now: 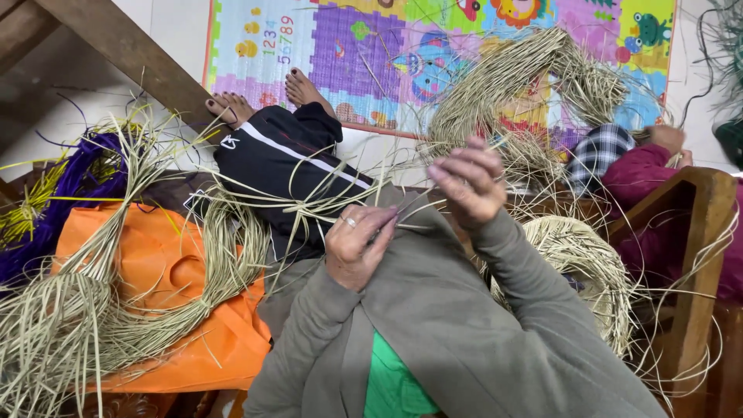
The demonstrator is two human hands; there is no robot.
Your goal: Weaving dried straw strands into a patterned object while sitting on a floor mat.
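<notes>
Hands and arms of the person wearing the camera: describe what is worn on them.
Both arms are covered by long, loose grey-green sleeves of a soft knit cardigan, reaching to the wrists. The left hand wears a plain silver-coloured ring on one finger. The right hand shows no ring or watch that can be made out. Under the open cardigan a bright green top shows.

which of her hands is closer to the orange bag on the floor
Left. The left hand pinches straw strands just right of the orange bag; the right hand is raised farther right, nearer the woven straw basket.
</notes>
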